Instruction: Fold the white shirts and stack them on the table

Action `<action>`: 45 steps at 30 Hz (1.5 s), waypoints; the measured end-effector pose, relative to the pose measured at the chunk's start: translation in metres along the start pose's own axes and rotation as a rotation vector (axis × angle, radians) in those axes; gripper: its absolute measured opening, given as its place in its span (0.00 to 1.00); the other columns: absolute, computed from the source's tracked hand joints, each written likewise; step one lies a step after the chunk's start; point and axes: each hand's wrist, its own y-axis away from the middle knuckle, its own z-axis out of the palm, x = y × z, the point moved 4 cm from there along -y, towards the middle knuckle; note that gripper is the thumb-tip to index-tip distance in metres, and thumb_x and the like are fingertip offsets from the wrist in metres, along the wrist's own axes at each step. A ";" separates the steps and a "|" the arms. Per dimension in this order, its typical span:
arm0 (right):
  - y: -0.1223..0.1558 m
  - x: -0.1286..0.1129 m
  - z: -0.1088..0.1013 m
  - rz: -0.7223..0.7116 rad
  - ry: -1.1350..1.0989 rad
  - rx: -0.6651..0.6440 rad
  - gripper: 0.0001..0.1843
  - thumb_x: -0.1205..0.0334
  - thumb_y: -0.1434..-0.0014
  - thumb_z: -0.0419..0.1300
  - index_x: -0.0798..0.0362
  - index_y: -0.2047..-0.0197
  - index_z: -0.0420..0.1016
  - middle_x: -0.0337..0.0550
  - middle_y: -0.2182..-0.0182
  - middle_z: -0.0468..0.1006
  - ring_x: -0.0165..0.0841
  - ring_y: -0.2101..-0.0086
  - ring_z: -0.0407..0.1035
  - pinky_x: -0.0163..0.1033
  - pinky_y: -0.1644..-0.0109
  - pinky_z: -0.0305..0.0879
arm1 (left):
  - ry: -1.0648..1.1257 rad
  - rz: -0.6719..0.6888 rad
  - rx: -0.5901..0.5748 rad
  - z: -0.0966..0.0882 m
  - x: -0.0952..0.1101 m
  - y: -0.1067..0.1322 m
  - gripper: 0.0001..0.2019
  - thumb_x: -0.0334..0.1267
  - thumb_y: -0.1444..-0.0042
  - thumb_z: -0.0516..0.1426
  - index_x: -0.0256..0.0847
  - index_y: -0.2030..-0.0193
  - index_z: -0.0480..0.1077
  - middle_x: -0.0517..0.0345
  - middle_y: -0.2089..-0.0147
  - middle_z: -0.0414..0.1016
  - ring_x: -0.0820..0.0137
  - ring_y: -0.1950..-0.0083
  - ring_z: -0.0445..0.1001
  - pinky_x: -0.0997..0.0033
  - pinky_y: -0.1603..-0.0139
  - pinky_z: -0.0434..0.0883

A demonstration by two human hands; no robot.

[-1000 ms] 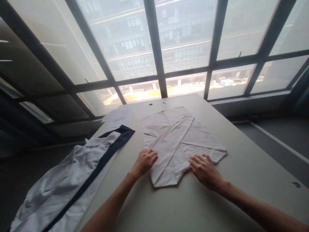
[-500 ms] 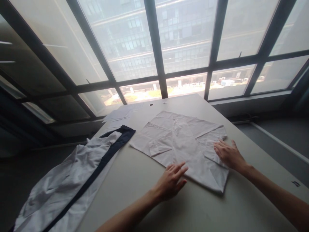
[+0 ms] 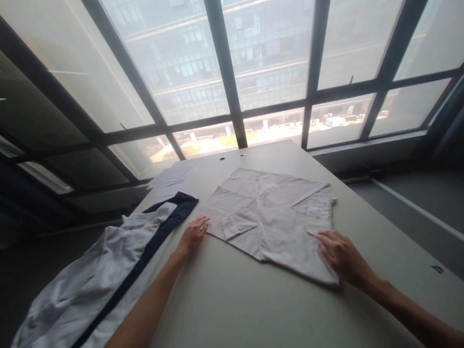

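White-and-navy cloth [image 3: 90,263] lies along the left edge of a white table [image 3: 213,299]. The right hand [image 3: 342,256] touches the right edge of a white garment [image 3: 279,217] lying flat mid-table; the left hand [image 3: 192,237], well apart, meets its left corner. Whether either pinches fabric, I cannot tell. Beyond are papers [image 3: 170,175], then windows [image 3: 268,53].

Dark-framed windows [image 3: 271,53] — bright daylight — grey floor [image 3: 424,188]

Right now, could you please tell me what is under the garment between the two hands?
The garment lies on the table, which shows along the garment's near edge. Anything else beneath would be covered, so I cannot tell.
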 end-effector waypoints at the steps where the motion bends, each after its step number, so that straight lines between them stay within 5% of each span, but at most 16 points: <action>1: 0.001 -0.002 0.001 0.005 0.000 -0.016 0.18 0.58 0.30 0.48 0.49 0.49 0.78 0.49 0.48 0.79 0.41 0.47 0.71 0.45 0.46 0.66 | -0.007 0.004 -0.025 0.002 -0.007 0.002 0.21 0.46 0.33 0.47 0.40 0.44 0.75 0.48 0.38 0.75 0.58 0.36 0.71 0.53 0.31 0.64; 5: 0.001 0.004 0.000 -0.013 0.054 -0.022 0.18 0.57 0.30 0.48 0.48 0.51 0.79 0.49 0.49 0.79 0.42 0.49 0.72 0.49 0.43 0.63 | -0.039 0.039 -0.041 0.003 -0.006 0.015 0.23 0.48 0.30 0.46 0.41 0.42 0.74 0.47 0.37 0.74 0.58 0.35 0.71 0.53 0.32 0.65; 12: -0.005 0.057 -0.002 0.023 0.172 0.019 0.20 0.56 0.29 0.46 0.49 0.53 0.79 0.50 0.49 0.81 0.43 0.50 0.74 0.56 0.37 0.56 | -0.121 0.116 -0.095 -0.012 0.041 0.065 0.19 0.49 0.30 0.48 0.49 0.43 0.76 0.51 0.40 0.76 0.57 0.41 0.74 0.53 0.39 0.70; 19: -0.013 0.110 0.003 0.016 0.093 0.036 0.21 0.54 0.30 0.48 0.53 0.49 0.79 0.52 0.48 0.80 0.47 0.48 0.74 0.54 0.43 0.66 | 0.104 0.287 -0.234 -0.024 0.065 0.112 0.17 0.41 0.35 0.58 0.51 0.40 0.74 0.52 0.38 0.74 0.59 0.39 0.72 0.57 0.38 0.72; 24: 0.000 0.104 -0.006 -0.101 -0.047 0.112 0.19 0.53 0.32 0.52 0.51 0.46 0.78 0.52 0.45 0.78 0.47 0.45 0.71 0.53 0.40 0.67 | 0.239 0.285 -0.222 -0.034 0.047 0.115 0.16 0.37 0.35 0.58 0.49 0.41 0.74 0.51 0.39 0.75 0.62 0.38 0.73 0.60 0.38 0.72; 32: 0.047 0.095 -0.025 -0.163 -0.145 -0.030 0.15 0.48 0.36 0.62 0.45 0.50 0.81 0.50 0.50 0.78 0.46 0.49 0.72 0.51 0.47 0.71 | 0.264 0.265 -0.193 -0.041 0.021 0.104 0.11 0.44 0.36 0.59 0.46 0.53 0.80 0.52 0.48 0.81 0.63 0.48 0.80 0.65 0.48 0.78; 39: 0.063 0.097 -0.034 -0.177 -0.090 -0.006 0.10 0.57 0.33 0.59 0.45 0.55 0.82 0.49 0.55 0.78 0.41 0.55 0.73 0.46 0.52 0.71 | 0.308 0.291 -0.128 -0.039 0.020 0.097 0.10 0.43 0.34 0.58 0.44 0.57 0.80 0.53 0.55 0.83 0.65 0.54 0.82 0.70 0.52 0.78; 45: 0.067 0.094 -0.039 -0.225 -0.061 0.069 0.10 0.60 0.32 0.58 0.46 0.57 0.81 0.46 0.59 0.78 0.39 0.57 0.73 0.44 0.52 0.69 | 0.359 0.281 -0.228 -0.046 0.029 0.107 0.09 0.40 0.33 0.58 0.42 0.59 0.80 0.53 0.59 0.82 0.67 0.58 0.82 0.74 0.56 0.76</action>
